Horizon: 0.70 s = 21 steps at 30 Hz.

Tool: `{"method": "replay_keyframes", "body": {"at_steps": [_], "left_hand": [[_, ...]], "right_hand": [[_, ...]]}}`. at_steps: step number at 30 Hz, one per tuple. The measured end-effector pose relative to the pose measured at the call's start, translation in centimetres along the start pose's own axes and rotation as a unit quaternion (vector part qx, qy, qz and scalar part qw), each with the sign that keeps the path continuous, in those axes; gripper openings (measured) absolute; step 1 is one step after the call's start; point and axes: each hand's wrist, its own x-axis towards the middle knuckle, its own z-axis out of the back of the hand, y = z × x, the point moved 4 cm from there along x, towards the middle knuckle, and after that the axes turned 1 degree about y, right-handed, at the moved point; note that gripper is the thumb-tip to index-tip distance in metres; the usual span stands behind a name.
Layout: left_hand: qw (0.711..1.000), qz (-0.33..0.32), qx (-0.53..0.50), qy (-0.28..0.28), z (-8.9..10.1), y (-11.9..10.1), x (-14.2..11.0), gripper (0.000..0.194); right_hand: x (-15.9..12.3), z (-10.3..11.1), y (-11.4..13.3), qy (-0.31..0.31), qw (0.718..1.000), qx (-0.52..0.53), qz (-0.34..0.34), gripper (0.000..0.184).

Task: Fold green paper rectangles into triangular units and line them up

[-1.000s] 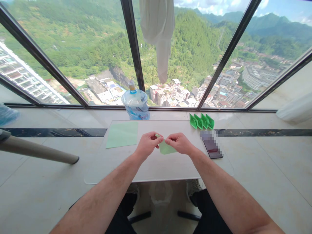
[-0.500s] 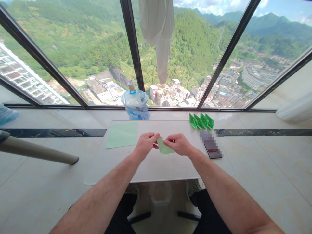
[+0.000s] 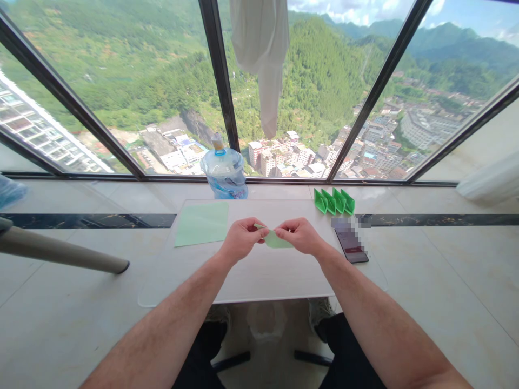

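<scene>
Above the middle of the white table (image 3: 259, 278) I hold a small folded piece of light green paper (image 3: 279, 240). My left hand (image 3: 245, 238) pinches its left end between thumb and fingers. On its upper right edge, my right hand (image 3: 300, 235) is closed in a pinch too. The fingers hide part of the paper, so its exact fold cannot be made out. To the left of my hands a flat light green sheet (image 3: 201, 225) lies on the table. Several bright green folded paper pieces (image 3: 334, 201) stand in a row at the table's back right corner.
A phone (image 3: 352, 246), partly blurred out, lies on the table's right side. Behind the table a large clear water bottle (image 3: 224, 174) stands by the window. A grey-brown pole (image 3: 68, 249) juts in from the left. A white curtain (image 3: 261, 59) hangs at the window.
My left fingers shifted their grip at the paper's left end and pinch it again. The paper has tipped flatter, showing less of its face. Everything else has stayed in place.
</scene>
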Motion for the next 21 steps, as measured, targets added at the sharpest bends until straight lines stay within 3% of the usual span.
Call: {"method": "replay_keyframes", "body": {"at_steps": [11, 21], "left_hand": [[0.999, -0.003, 0.008, -0.032, 0.16, -0.04, -0.25, 0.024], [0.996, 0.007, -0.05, -0.069, 0.53, -0.02, -0.13, 0.031]], "right_hand": [[0.03, 0.4, 0.1, -0.027, 0.999, -0.014, -0.019, 0.02], [-0.03, 1.05, 0.1, -0.046, 0.999, -0.007, -0.009, 0.022]]}}
